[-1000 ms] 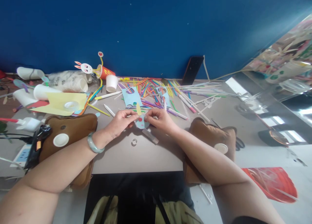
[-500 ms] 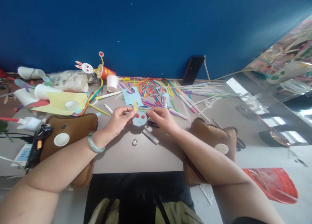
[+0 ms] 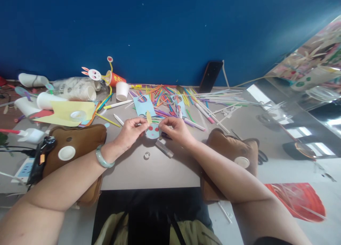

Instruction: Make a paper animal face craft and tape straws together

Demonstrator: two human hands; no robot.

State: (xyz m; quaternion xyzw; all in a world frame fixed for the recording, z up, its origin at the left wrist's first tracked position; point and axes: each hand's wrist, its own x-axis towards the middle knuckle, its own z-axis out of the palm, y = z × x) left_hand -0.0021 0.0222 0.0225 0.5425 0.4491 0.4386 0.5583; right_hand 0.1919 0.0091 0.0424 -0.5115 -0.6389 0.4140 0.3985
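A round light-blue paper face with red eyes is held up over the table between my hands. A yellow paper ear stands at its upper left edge. My left hand, with a jade bangle at the wrist, pinches the face where the ear meets it. At the upper right edge my right hand is closed in a pinch, its fingertips partly hiding that rim. Below the face lie a grey bar-shaped piece and a small clear ring-shaped piece.
Coloured pipe cleaners and pens spread along the blue wall. Blue cut paper and a white paper cup are behind my hands. Brown cushions lie left and right. A phone leans on the wall.
The paper face has tilted slightly and shifted a little, with its yellow ear now more upright. Both hands keep their pinches, almost in place.
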